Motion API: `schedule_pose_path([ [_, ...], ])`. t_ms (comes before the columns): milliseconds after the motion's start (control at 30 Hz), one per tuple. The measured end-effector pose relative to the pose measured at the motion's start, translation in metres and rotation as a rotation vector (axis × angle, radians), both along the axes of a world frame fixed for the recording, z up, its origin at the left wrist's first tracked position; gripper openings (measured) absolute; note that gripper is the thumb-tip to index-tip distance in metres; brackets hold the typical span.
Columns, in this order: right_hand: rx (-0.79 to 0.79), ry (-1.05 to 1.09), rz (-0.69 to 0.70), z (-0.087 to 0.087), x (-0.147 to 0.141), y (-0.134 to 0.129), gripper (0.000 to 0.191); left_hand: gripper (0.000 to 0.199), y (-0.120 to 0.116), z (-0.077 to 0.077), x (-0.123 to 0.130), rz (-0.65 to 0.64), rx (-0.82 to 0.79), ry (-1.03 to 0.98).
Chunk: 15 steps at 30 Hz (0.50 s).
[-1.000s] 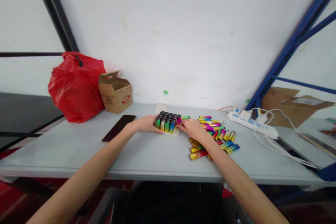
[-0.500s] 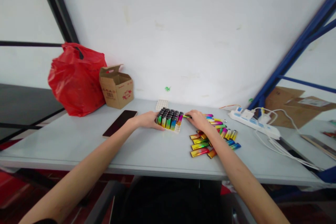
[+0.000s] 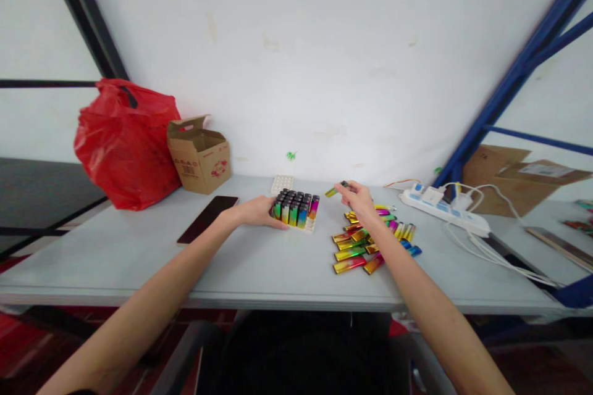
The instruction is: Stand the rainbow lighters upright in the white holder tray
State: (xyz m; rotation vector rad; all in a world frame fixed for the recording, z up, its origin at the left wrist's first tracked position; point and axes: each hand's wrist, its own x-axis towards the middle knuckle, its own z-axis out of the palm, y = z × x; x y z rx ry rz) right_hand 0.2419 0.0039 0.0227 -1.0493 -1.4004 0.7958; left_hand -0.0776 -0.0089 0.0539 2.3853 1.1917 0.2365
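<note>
A white tray (image 3: 309, 227) holds several upright lighters (image 3: 293, 215) with black tops and rainbow-coloured bodies. Around the tray's left side my left hand (image 3: 256, 211) is closed, with the thumb along its near edge; the far fingers are partly hidden. To the right of the tray and above the table, my right hand (image 3: 360, 201) pinches one yellow-green lighter (image 3: 330, 192) by its black-topped end. That lighter is tilted, its body pointing down and left. Below the right hand and forearm lies a loose pile of shiny lighters (image 3: 350, 253), partly covered by the arm.
Behind the filled tray is a second white tray (image 3: 281, 183) with a grid of holes. A dark phone (image 3: 208, 219) lies left, near an open cardboard box (image 3: 202, 163) and a red plastic bag (image 3: 127, 148). A power strip (image 3: 445, 212) with white cables sits right.
My right hand has lifted and moved slightly right, away from the tray, and more of its lighter shows at a tilt. My left hand stays at the tray. The view has shifted slightly.
</note>
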Motion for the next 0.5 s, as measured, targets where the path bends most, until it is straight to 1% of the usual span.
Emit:
schedule_pose_path([
  [100, -0.038, 0.153, 0.053, 0.005, -0.011, -0.008, 0.049, 0.076, 0.000, 0.000, 0.000, 0.008, -0.004, 0.021],
  [200, -0.109, 0.300, 0.172, 0.012, -0.020, -0.018, 0.050, 0.076, 0.000, 0.001, 0.000, 0.022, -0.010, 0.031],
  [267, -0.146, 0.340, 0.263, 0.017, -0.024, -0.024, 0.050, 0.075, 0.000, 0.001, 0.000, 0.020, -0.006, 0.024],
  [333, -0.163, 0.298, 0.315, 0.020, -0.025, -0.028, 0.048, 0.072, 0.000, 0.001, 0.001, 0.008, -0.002, 0.023],
  [400, -0.172, 0.203, 0.286, 0.019, -0.024, -0.029, 0.046, 0.071, 0.000, 0.002, 0.001, -0.001, -0.005, 0.031],
  [500, -0.129, -0.007, 0.127, 0.012, -0.022, -0.026, 0.048, 0.071, -0.001, 0.002, 0.001, -0.003, -0.008, 0.020],
])
